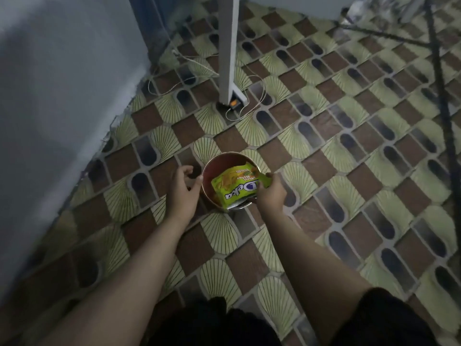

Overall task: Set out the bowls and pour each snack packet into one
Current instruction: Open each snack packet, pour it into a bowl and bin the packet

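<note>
A round bowl (pixel 225 168) sits on the patterned floor (pixel 324 171), which shows brown squares, pale green fan shapes and dark ovals. The bowl has a light rim and a reddish inner wall. Over and partly inside it lies a bright green snack packet (pixel 237 187) printed with yellow-orange snack pieces and white and blue lettering that reads upside down from the head view. The packet's silvery edge points toward the person at the bowl's near rim.

The right hand (pixel 270 193) pinches the packet at its right edge, fingers curled round the foil, so this grip is closed on the packet. The left hand (pixel 183 188) hovers just beside the bowl's left rim with fingers loosely curled and holding nothing; whether it touches the rim cannot be told.

The packet covers most of the bowl's inside, so any contents are hard to make out; only a hint of orange shows beneath its lower left corner. The bowl's near wall is hidden behind the packet and the right hand. Beyond stands a white post (pixel 228 51) with thin cables (pixel 254 96) around its foot. Both forearms are cut off by the lower edge, and the picture is dim and blurred.
</note>
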Demonstrator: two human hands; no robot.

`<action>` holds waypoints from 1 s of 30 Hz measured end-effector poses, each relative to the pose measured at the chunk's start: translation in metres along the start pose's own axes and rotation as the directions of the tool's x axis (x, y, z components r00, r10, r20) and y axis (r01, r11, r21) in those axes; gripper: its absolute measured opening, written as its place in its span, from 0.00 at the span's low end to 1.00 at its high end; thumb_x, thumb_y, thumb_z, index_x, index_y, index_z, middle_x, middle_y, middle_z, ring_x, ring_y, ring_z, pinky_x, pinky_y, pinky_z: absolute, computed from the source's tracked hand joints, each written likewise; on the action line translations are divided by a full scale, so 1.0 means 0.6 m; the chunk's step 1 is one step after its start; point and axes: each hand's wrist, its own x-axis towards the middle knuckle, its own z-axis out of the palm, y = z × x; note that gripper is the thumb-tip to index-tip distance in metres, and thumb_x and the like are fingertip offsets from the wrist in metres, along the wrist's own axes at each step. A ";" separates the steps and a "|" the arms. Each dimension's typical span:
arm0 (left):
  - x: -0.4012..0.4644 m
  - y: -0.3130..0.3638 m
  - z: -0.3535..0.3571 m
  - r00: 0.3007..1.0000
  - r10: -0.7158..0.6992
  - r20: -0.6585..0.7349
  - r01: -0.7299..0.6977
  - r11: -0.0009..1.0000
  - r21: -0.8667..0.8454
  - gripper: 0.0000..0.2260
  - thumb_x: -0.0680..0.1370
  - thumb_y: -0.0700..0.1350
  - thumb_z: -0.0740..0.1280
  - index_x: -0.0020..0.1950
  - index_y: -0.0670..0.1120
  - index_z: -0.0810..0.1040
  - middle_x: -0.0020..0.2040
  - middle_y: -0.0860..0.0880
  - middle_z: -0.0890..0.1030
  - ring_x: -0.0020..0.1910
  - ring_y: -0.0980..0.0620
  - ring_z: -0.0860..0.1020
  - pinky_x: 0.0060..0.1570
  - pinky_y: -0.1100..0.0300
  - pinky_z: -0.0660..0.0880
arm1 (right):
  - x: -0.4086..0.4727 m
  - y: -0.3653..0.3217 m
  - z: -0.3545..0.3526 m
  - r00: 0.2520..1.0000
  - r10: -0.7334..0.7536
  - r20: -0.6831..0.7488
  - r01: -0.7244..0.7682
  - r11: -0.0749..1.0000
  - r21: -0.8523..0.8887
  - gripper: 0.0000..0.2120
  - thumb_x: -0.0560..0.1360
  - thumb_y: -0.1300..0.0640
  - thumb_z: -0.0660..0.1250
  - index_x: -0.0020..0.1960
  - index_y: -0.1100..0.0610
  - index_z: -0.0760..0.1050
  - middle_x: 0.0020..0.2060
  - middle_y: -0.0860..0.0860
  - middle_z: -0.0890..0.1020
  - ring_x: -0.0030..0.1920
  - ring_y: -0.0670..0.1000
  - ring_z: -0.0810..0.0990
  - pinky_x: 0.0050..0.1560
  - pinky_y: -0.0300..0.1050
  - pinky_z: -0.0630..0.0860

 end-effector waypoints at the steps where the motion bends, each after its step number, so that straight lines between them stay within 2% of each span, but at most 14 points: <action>1: 0.019 -0.027 0.014 1.000 -0.005 -0.002 0.005 1.000 0.008 0.15 0.79 0.48 0.66 0.64 0.48 0.72 0.62 0.48 0.75 0.51 0.62 0.74 0.43 0.72 0.68 | 0.023 0.015 0.025 1.000 0.013 0.009 -0.013 1.000 -0.016 0.17 0.78 0.59 0.64 0.67 0.57 0.71 0.58 0.59 0.79 0.59 0.61 0.78 0.57 0.60 0.77; 4: 0.060 -0.090 0.051 1.000 -0.006 -0.001 0.006 1.000 0.022 0.15 0.79 0.50 0.66 0.65 0.51 0.71 0.63 0.50 0.74 0.55 0.59 0.74 0.43 0.71 0.67 | 0.074 0.047 0.087 0.999 0.020 0.037 -0.019 1.000 -0.018 0.19 0.79 0.57 0.65 0.70 0.57 0.69 0.63 0.58 0.78 0.63 0.60 0.76 0.62 0.56 0.75; 7: 0.078 -0.112 0.072 1.000 0.000 0.015 -0.001 0.999 0.033 0.15 0.79 0.50 0.65 0.66 0.52 0.70 0.65 0.51 0.72 0.57 0.59 0.71 0.42 0.71 0.66 | 0.093 0.065 0.125 0.995 -0.008 0.095 0.013 0.998 -0.055 0.24 0.80 0.54 0.64 0.74 0.55 0.65 0.65 0.57 0.76 0.65 0.58 0.74 0.62 0.52 0.73; 11: 0.057 -0.074 0.064 1.000 0.007 0.011 -0.008 1.000 0.026 0.15 0.80 0.49 0.65 0.66 0.52 0.70 0.66 0.51 0.72 0.58 0.59 0.70 0.41 0.71 0.66 | 0.057 0.057 0.108 0.988 -0.127 0.088 0.133 0.989 -0.071 0.23 0.79 0.54 0.65 0.73 0.53 0.66 0.60 0.54 0.80 0.60 0.55 0.78 0.58 0.52 0.77; 13: 0.030 -0.025 0.048 1.000 0.029 0.008 -0.029 1.000 0.004 0.14 0.80 0.49 0.64 0.66 0.53 0.70 0.66 0.51 0.72 0.59 0.59 0.71 0.39 0.73 0.67 | 0.018 0.026 0.073 0.977 -0.204 0.064 0.208 0.977 -0.048 0.21 0.79 0.53 0.66 0.70 0.53 0.68 0.56 0.51 0.82 0.55 0.52 0.80 0.52 0.48 0.78; 15: -0.004 0.039 0.027 0.998 0.062 -0.003 -0.062 0.998 -0.009 0.14 0.80 0.49 0.65 0.65 0.53 0.70 0.65 0.52 0.73 0.60 0.58 0.71 0.40 0.73 0.67 | -0.031 -0.023 0.024 0.960 -0.278 0.034 0.278 0.960 -0.011 0.17 0.79 0.53 0.66 0.67 0.52 0.70 0.53 0.48 0.82 0.51 0.49 0.81 0.47 0.42 0.75; 18: -0.063 0.163 -0.016 0.992 0.125 -0.022 -0.126 0.991 -0.055 0.13 0.80 0.49 0.65 0.64 0.54 0.70 0.64 0.53 0.74 0.62 0.56 0.72 0.45 0.71 0.67 | -0.117 -0.121 -0.069 0.931 -0.365 -0.021 0.365 0.928 0.079 0.14 0.79 0.53 0.66 0.63 0.50 0.72 0.48 0.43 0.81 0.48 0.46 0.81 0.47 0.36 0.76; 20: -0.110 0.256 -0.057 0.976 0.209 -0.056 -0.214 0.972 -0.102 0.12 0.79 0.49 0.65 0.62 0.55 0.71 0.62 0.54 0.74 0.61 0.56 0.73 0.49 0.68 0.71 | -0.182 -0.196 -0.139 0.896 -0.437 -0.071 0.443 0.886 0.136 0.12 0.78 0.54 0.67 0.61 0.51 0.73 0.47 0.41 0.81 0.47 0.43 0.81 0.46 0.32 0.74; 23: -0.186 0.385 -0.134 0.935 0.320 -0.156 -0.344 0.925 -0.162 0.10 0.79 0.47 0.65 0.59 0.56 0.70 0.58 0.57 0.75 0.58 0.60 0.74 0.54 0.64 0.73 | -0.282 -0.306 -0.235 0.837 -0.536 -0.109 0.546 0.806 0.230 0.08 0.78 0.56 0.67 0.57 0.52 0.75 0.45 0.42 0.81 0.45 0.39 0.80 0.44 0.32 0.76; 25: -0.233 0.453 -0.193 0.909 0.343 -0.236 -0.392 0.897 -0.206 0.09 0.80 0.46 0.65 0.58 0.55 0.71 0.57 0.56 0.76 0.55 0.59 0.75 0.54 0.63 0.74 | -0.345 -0.376 -0.286 0.786 -0.608 -0.110 0.611 0.738 0.286 0.06 0.78 0.58 0.67 0.55 0.53 0.76 0.44 0.43 0.81 0.43 0.41 0.81 0.43 0.35 0.77; 27: -0.277 0.504 -0.257 0.893 0.331 -0.306 -0.415 0.868 -0.271 0.07 0.80 0.45 0.64 0.57 0.54 0.72 0.55 0.55 0.77 0.53 0.58 0.77 0.50 0.65 0.74 | -0.404 -0.440 -0.322 0.739 -0.669 -0.078 0.650 0.679 0.341 0.05 0.78 0.59 0.67 0.54 0.52 0.76 0.44 0.43 0.81 0.43 0.43 0.81 0.41 0.41 0.80; 30: -0.338 0.559 -0.370 0.841 0.294 -0.454 -0.450 0.846 -0.287 0.09 0.80 0.43 0.64 0.55 0.56 0.71 0.54 0.58 0.77 0.52 0.61 0.77 0.45 0.72 0.72 | -0.499 -0.535 -0.343 0.638 -0.770 -0.019 0.716 0.584 0.382 0.05 0.79 0.58 0.66 0.53 0.49 0.76 0.44 0.40 0.80 0.44 0.42 0.80 0.41 0.40 0.81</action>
